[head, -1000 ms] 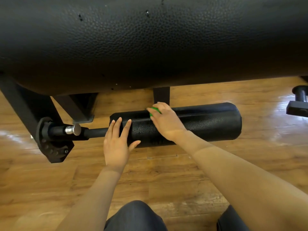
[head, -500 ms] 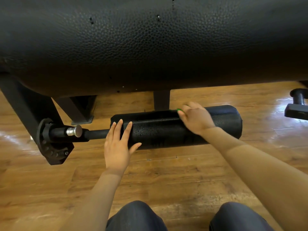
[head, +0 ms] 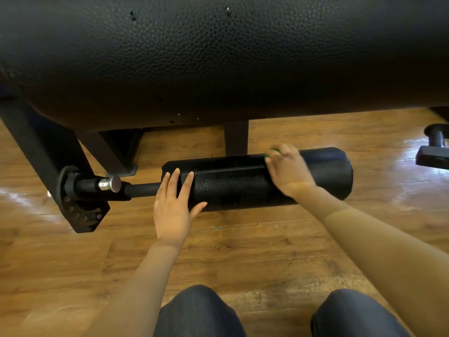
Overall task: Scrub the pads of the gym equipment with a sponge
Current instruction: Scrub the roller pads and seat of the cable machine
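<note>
A black cylindrical roller pad (head: pixel 233 183) lies horizontally on a metal bar just above the floor, its surface wet and shiny in the middle. My left hand (head: pixel 173 205) presses flat on the pad's left end, fingers straight. Farther right, my right hand (head: pixel 288 169) grips a green sponge (head: pixel 273 152) against the top of the pad; only a sliver of green shows past the fingers. A large black leather bench pad (head: pixel 218 57) fills the upper half of the view, above the roller.
A black steel frame leg (head: pixel 38 142) and a pivot plate (head: pixel 80 203) with a silver pin knob (head: pixel 110 184) stand at the left. Another black machine part (head: pixel 435 152) sits at the right edge. Wooden floor (head: pixel 243 239) lies below; my knees are at the bottom.
My right hand slid the sponge rightward along the roller pad, from its middle toward the right end. My left hand stayed pressed on the left end.
</note>
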Motion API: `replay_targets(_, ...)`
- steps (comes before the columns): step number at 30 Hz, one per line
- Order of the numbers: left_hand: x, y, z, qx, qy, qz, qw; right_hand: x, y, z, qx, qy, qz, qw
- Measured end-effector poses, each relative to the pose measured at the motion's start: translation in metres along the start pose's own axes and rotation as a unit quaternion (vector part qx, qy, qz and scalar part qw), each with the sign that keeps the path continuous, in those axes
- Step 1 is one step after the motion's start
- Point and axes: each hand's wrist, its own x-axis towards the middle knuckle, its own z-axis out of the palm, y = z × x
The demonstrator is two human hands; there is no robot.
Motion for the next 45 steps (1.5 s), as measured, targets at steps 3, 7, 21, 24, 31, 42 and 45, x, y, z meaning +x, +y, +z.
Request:
replay_targets(3,0.000,-0.001,0.001,-0.003,0.003,0.002,1.000,0.004,-0.046,0.024,-0.001,0.004,-0.040,0.999)
replay_targets(7,0.001,-0.003,0.001,0.003,0.010,0.008,1.000,0.003,-0.068,0.046,-0.038,0.035,-0.083,0.995)
replay_targets(21,0.001,-0.003,0.000,0.013,0.002,0.004,1.000,-0.029,0.055,0.003,0.022,0.092,0.027,0.995)
replay_targets(24,0.002,-0.002,-0.001,0.015,0.000,0.003,1.000,-0.029,0.035,0.005,0.040,0.095,0.037,0.994)
replay_targets(31,0.002,-0.004,0.001,0.017,0.007,0.012,1.000,-0.020,-0.056,0.041,0.015,0.085,-0.070,0.994)
replay_targets(42,0.005,0.006,-0.006,-0.044,-0.022,-0.043,0.998,-0.022,-0.027,0.035,0.049,0.076,-0.065,0.994)
replay_targets(45,0.012,0.032,-0.014,-0.130,-0.020,-0.071,0.989,-0.021,-0.005,0.035,0.031,0.080,-0.025,0.996)
